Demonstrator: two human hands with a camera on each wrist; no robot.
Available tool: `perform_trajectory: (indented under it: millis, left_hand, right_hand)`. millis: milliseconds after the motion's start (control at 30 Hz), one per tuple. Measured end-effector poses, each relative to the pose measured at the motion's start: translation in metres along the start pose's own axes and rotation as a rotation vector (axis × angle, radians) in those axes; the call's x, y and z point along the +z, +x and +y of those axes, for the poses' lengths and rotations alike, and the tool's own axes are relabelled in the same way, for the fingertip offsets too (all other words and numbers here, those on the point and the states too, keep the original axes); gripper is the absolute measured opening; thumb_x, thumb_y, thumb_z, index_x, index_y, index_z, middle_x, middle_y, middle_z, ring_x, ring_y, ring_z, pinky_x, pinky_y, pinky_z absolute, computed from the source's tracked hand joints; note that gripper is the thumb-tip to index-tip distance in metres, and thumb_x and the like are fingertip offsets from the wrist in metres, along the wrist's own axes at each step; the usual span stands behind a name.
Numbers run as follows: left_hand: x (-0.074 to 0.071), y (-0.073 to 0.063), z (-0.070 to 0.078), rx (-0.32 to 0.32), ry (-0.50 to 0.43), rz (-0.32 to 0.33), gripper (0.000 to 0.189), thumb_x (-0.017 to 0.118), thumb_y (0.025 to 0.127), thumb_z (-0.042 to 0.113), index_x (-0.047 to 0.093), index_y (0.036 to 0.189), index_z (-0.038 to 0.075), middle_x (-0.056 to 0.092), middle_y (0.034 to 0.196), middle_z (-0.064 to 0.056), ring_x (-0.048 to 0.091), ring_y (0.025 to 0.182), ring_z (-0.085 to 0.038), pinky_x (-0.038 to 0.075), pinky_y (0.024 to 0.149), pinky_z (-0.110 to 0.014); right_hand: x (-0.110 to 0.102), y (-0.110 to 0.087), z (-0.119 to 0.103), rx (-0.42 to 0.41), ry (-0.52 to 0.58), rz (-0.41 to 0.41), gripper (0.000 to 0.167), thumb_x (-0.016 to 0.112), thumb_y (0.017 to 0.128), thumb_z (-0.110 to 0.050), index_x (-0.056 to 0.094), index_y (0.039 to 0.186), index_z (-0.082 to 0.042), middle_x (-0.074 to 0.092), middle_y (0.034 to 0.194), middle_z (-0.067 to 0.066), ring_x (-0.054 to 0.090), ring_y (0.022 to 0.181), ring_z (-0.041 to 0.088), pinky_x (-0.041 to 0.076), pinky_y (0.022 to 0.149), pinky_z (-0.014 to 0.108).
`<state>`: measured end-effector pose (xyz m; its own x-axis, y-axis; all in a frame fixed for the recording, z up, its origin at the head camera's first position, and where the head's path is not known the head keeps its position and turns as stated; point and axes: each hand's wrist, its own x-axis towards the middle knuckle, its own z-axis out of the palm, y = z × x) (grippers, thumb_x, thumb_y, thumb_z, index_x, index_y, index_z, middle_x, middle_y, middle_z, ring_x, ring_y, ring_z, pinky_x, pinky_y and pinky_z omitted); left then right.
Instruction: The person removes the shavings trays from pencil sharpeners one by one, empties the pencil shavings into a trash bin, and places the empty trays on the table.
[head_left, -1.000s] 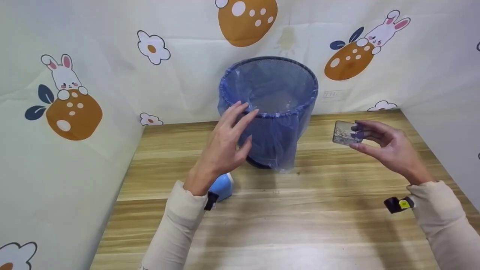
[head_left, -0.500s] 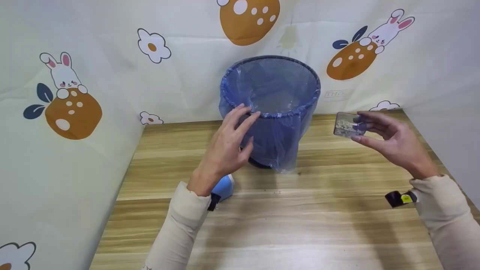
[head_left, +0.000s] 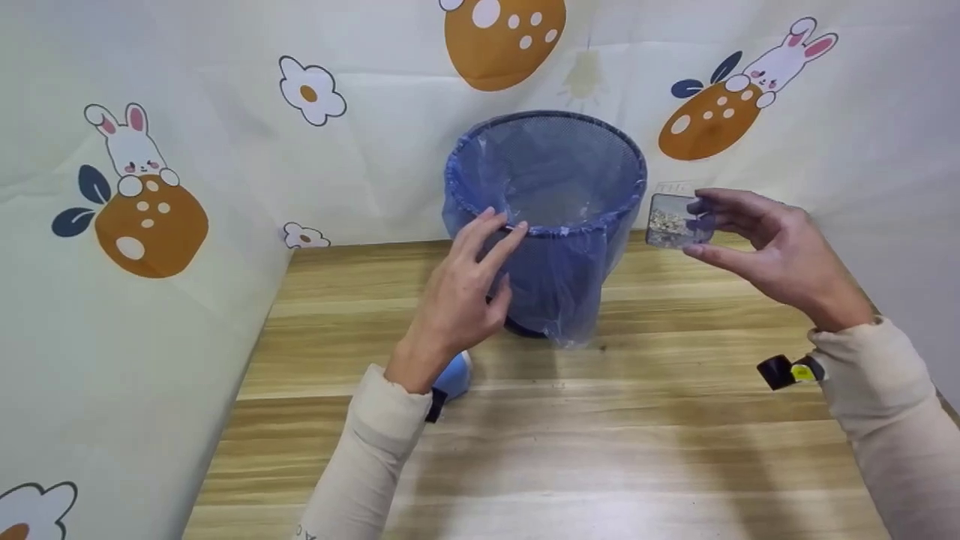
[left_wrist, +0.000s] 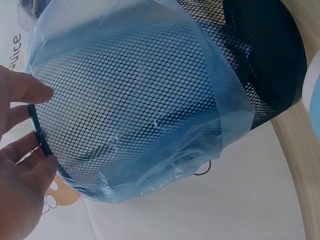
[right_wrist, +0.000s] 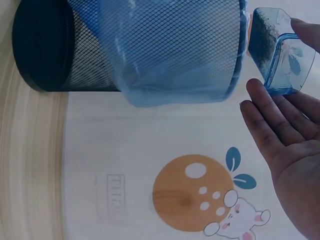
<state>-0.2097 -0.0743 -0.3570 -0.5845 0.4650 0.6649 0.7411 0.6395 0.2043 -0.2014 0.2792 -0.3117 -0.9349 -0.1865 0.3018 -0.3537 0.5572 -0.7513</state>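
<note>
A black mesh trash can (head_left: 551, 289), lined with a thin blue plastic bag (head_left: 574, 255), stands upright near the back wall. At its front left rim, the fingertips of my left hand (head_left: 465, 281) rest, fingers fairly straight. The thumb lies along the can's outer side in the left wrist view. To the right of the can, raised above the table, my right hand (head_left: 776, 251) pinches a small clear plastic box (head_left: 666, 217) between thumb and fingers. Greyish debris (right_wrist: 264, 37) shows inside this box in the right wrist view.
A light blue and white object (head_left: 456, 377) sits on the table, partly hidden behind my left wrist. The wood-grain table (head_left: 600, 450) meets pale walls (head_left: 375, 165) printed with rabbits, flowers and orange shapes on its left, back and right.
My right hand has risen and moved left with the clear box, bringing it closer to the trash can's rim. My left hand stays at the rim with hardly any movement.
</note>
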Motion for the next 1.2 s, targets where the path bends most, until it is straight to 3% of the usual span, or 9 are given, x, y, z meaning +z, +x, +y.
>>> perform_trajectory:
  millis: [267,400,567,900,1200]
  left_hand:
    - [0.0,0.0,0.0,-0.002,0.002,0.0,0.06,0.058,0.084,-0.004,0.053,0.143,0.007,0.048,0.146,-0.017,0.037,0.142,-0.03,0.053,0.094,-0.036]
    - [0.0,0.001,0.001,-0.002,0.007,-0.006,0.059,0.054,0.085,-0.004,0.053,0.143,0.008,0.049,0.145,-0.017,0.038,0.142,-0.03,0.054,0.091,-0.036]
    - [-0.001,0.002,0.0,0.003,0.007,0.002,0.058,0.054,0.084,-0.004,0.055,0.141,0.007,0.052,0.142,-0.017,0.041,0.14,-0.03,0.05,0.1,-0.036]
    - [-0.001,0.003,-0.002,0.041,0.029,0.044,0.056,0.055,0.082,-0.004,0.059,0.137,0.006,0.057,0.137,-0.018,0.046,0.136,-0.031,0.027,0.119,-0.033]
    - [0.002,0.005,-0.005,0.02,0.008,0.06,0.054,0.058,0.083,-0.003,0.061,0.135,0.008,0.058,0.136,-0.016,0.047,0.136,-0.028,0.039,0.111,-0.033]
  right_hand:
    - [0.005,0.011,-0.015,-0.019,-0.001,-0.015,0.061,0.079,0.085,-0.018,0.055,0.142,-0.019,0.062,0.129,0.004,0.06,0.109,0.003,0.043,0.092,0.007]
    - [0.01,0.019,-0.021,-0.064,0.049,-0.018,0.061,0.079,0.084,-0.011,0.056,0.141,-0.014,0.062,0.128,0.004,0.062,0.109,0.004,0.044,0.093,0.009]
    - [0.019,0.03,-0.028,-0.135,0.089,-0.016,0.059,0.078,0.083,-0.005,0.057,0.138,-0.007,0.064,0.126,0.007,0.063,0.107,0.006,0.045,0.094,0.012]
    - [0.035,0.046,-0.041,-0.152,0.023,-0.026,0.062,0.081,0.082,-0.015,0.056,0.139,-0.007,0.063,0.127,0.015,0.063,0.105,0.003,0.044,0.097,0.013]
    - [0.042,0.057,-0.049,-0.172,-0.045,-0.029,0.063,0.081,0.084,-0.019,0.055,0.14,-0.008,0.065,0.126,0.011,0.062,0.103,0.004,0.045,0.098,0.014]
